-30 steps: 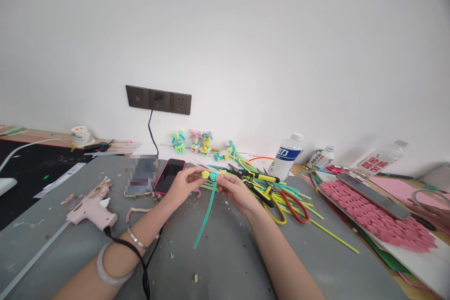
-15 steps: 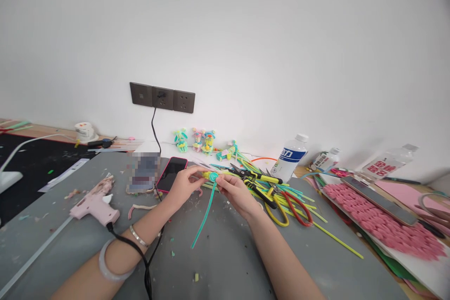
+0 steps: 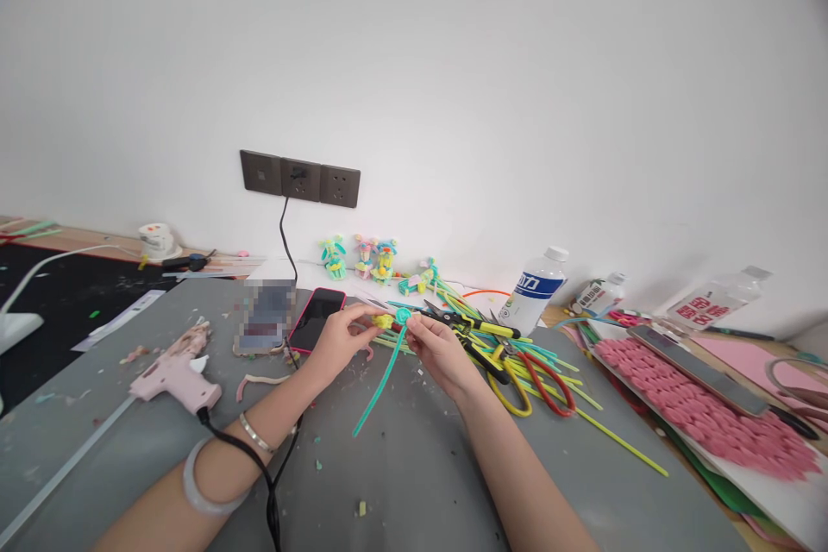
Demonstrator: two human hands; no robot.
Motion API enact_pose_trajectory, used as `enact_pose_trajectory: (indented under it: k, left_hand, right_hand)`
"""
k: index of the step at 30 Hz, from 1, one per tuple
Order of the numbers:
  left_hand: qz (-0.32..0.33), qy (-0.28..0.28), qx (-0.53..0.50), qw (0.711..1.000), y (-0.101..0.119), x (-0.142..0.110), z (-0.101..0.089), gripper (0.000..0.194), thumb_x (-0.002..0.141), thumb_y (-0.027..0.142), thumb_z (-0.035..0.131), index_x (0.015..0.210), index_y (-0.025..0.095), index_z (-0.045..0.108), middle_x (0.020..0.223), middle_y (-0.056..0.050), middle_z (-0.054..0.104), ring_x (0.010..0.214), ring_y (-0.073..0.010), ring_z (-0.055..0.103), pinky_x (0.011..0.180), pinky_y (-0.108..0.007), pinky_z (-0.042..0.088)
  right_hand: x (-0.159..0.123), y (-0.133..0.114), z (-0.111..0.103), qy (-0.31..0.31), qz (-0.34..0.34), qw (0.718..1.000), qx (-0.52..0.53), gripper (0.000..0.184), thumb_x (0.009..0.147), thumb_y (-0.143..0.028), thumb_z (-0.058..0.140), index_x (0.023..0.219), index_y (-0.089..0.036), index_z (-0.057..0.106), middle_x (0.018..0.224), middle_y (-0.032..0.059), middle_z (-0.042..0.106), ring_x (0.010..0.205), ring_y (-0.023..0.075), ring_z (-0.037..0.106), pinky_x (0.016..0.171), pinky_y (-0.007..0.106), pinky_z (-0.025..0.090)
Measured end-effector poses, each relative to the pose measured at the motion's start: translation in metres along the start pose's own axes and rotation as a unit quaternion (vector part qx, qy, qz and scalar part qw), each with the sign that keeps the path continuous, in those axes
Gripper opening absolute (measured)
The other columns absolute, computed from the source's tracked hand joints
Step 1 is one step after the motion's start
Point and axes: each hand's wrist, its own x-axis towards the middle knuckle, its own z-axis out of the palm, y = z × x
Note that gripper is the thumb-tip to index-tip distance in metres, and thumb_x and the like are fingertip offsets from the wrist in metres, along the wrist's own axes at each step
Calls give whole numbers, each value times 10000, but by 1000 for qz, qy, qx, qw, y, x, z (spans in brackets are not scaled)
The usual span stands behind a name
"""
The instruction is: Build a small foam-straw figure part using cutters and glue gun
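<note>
Between finger and thumb, my left hand pinches a small yellow piece of bent pipe cleaner. My right hand pinches a teal pipe cleaner by its coiled end, a flat spiral held just right of the yellow piece. The teal tail hangs down and to the left over the grey mat. Yellow-and-black pliers lie right behind my right hand, beside scissors with red and yellow handles. Loose green and yellow pipe cleaners are spread under these tools.
A pink glue gun with its black cord lies at left. Two phones, one with a pink edge, lie behind my left hand. Several pipe-cleaner figures stand along the wall. A white bottle and pink knitted piece are at right.
My right hand has moved slightly right and up with the teal coil, drawing it apart from the yellow piece. My left hand has stayed nearly still.
</note>
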Motion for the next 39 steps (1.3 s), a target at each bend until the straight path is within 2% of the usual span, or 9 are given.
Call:
enact_pose_trajectory:
  k: [8,25,32,39]
  left_hand:
    - [8,10,-2,1000,2,-1,0,308,768,385,690,970,154,722,938,-89,638,797,-205,625,501,-281,609]
    - [26,5,36,999,3,-1,0,229,768,254,635,955,169,737,938,-84,639,769,-189,621,495,-259,600]
    - [40,0,41,998,-4,-1,-1,247,793,271,636,997,176,738,971,-88,649,767,-185,626,485,-246,592]
    - [38,2,25,999,-4,-1,-1,241,790,283,651,981,170,745,983,-94,649,740,-184,652,485,-265,603]
  right_hand:
    - [0,3,2,-41,24,999,-20,411,674,-540,775,593,-202,557,604,-19,433,594,130,304,598,299,252]
    - [1,8,2,-33,-3,996,-82,417,715,-570,730,627,-201,558,611,-27,421,596,132,301,597,287,237]
    - [0,6,4,-21,-19,994,-106,436,709,-592,718,624,-201,545,621,-23,431,624,141,334,620,282,262]
    - [0,7,2,-16,-12,993,-118,417,727,-590,701,658,-204,558,620,-27,415,624,144,316,608,285,229]
